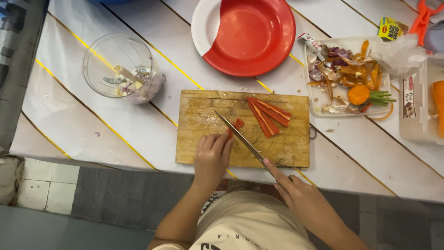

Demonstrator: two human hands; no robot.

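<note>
the white table (pixel 138 125) with yellow lines carries a wooden cutting board (pixel 208 115) near its front edge. behind the board sit a red plate (pixel 254 34), a clear chopper bowl (pixel 121 67) to the left and a tray of vegetable peelings (pixel 344 74) to the right. the right hand (pixel 303 194) is clamped on a knife (pixel 240 137), its blade across the board. the left hand (pixel 211 157), fingers curled together, pins a red pepper piece (pixel 236 125) against the blade; more red pepper strips (pixel 268 115) lie just beside it.
</note>
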